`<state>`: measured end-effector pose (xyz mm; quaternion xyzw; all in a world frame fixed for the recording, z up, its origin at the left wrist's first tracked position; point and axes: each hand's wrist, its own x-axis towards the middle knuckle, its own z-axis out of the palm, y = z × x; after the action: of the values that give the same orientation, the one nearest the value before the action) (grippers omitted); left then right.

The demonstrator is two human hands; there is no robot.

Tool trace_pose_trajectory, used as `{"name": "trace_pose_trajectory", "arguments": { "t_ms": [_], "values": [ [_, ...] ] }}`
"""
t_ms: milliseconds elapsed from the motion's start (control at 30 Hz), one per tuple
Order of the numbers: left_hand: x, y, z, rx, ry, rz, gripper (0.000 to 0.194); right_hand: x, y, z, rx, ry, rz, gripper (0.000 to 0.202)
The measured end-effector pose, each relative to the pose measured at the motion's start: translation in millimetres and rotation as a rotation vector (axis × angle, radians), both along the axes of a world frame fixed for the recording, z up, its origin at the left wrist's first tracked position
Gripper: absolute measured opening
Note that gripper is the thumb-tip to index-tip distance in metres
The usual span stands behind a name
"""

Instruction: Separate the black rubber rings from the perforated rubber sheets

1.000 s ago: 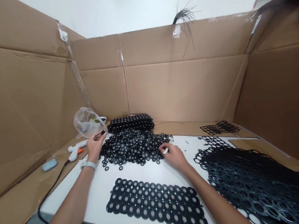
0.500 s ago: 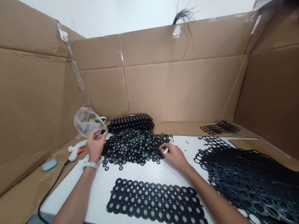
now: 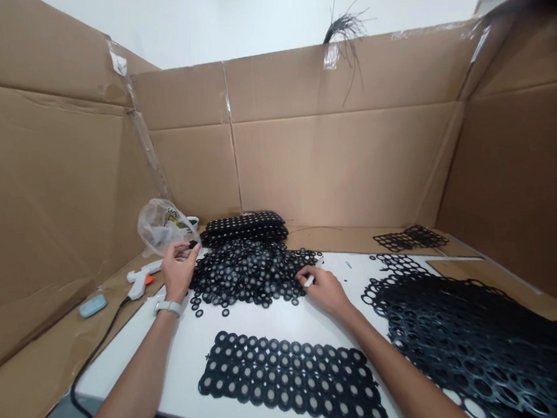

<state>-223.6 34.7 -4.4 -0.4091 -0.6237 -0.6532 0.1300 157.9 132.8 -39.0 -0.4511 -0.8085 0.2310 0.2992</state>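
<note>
My left hand (image 3: pixel 179 268), with a light watch band at the wrist, is raised at the left edge of a heap of small black rings (image 3: pixel 250 272). Its thumb and fingers pinch a small black piece (image 3: pixel 193 244), probably one or more such rings. My right hand (image 3: pixel 322 288) rests at the heap's right edge, fingers curled together. Something white (image 3: pixel 309 280) shows at its fingers, perhaps a wrap; whatever the fingertips hold is hidden. Nearer to me lies a flat panel of joined black rings with pale centres (image 3: pixel 288 379), touched by neither hand.
Folded black ring panels (image 3: pixel 245 229) are stacked behind the heap. A white glue gun (image 3: pixel 140 282), a light-blue case (image 3: pixel 92 306) and a clear plastic bag (image 3: pixel 160 226) are at left. Black ring mesh (image 3: pixel 464 335) covers the right side. Cardboard walls (image 3: pixel 348 161) enclose the table.
The black piece between my left fingertips has turned slightly. My right hand keeps its place at the heap's edge. The camera view has shifted very slightly.
</note>
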Motion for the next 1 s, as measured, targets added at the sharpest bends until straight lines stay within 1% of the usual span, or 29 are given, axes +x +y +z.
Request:
{"name": "trace_pose_trajectory", "arguments": {
  "t_ms": [267, 1000],
  "values": [
    [-0.7, -0.5, -0.9, -0.004, 0.007, -0.007, 0.037, 0.5, 0.2, -0.2, 0.006, 0.002, 0.004, 0.025],
    [1.7, -2.1, 1.6, -0.002, -0.016, -0.037, 0.039, 0.7, -1.0, 0.6, 0.013, 0.005, 0.011, 0.026]
  ]
}}
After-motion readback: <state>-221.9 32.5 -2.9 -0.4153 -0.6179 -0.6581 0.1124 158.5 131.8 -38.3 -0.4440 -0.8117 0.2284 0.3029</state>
